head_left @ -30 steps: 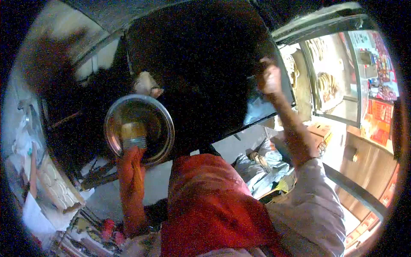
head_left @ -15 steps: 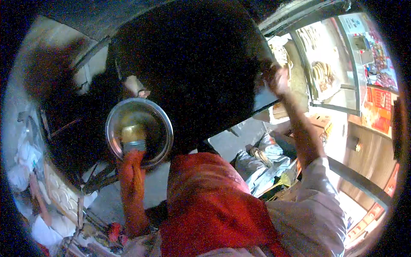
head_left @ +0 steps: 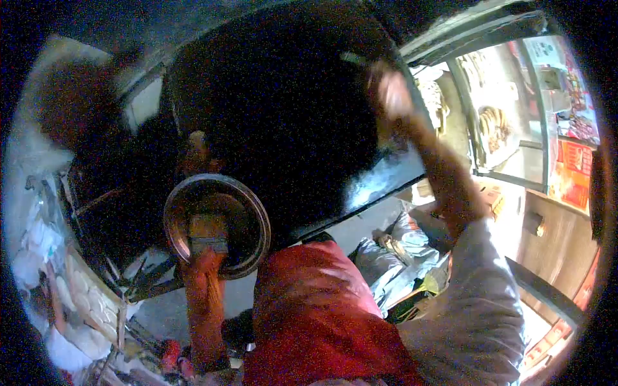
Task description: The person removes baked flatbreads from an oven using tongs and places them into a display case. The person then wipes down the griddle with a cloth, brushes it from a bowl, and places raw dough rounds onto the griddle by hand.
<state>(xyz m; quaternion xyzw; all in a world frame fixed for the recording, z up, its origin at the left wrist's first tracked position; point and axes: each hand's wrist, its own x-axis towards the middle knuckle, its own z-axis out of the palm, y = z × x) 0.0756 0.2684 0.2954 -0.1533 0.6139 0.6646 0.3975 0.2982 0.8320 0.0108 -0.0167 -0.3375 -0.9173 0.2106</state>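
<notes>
My left hand (head_left: 207, 265) is closed on a flat, wide brush (head_left: 209, 226) with a metal band. The brush sits within a round steel bowl (head_left: 264, 222), whose contents are too dark to make out. Farther right, my right hand (head_left: 394, 95) is blurred by motion over the edge of a large, very dark surface (head_left: 290, 122). A small pale shape (head_left: 351, 58) shows just beyond its fingers. Whether that hand holds it I cannot tell.
At the right, a glass-sided case (head_left: 496, 122) contains long pale pieces of food. Filled sacks (head_left: 402, 260) lie below, beside a cardboard box (head_left: 492, 193). Another person's arm (head_left: 53, 302) shows at the lower left, near a tray of pale flat rounds (head_left: 96, 293).
My right hand has moved left, from beside the case to over the dark surface. The steel bowl, brush and left hand appear slightly lower and farther right as the view shifts.
</notes>
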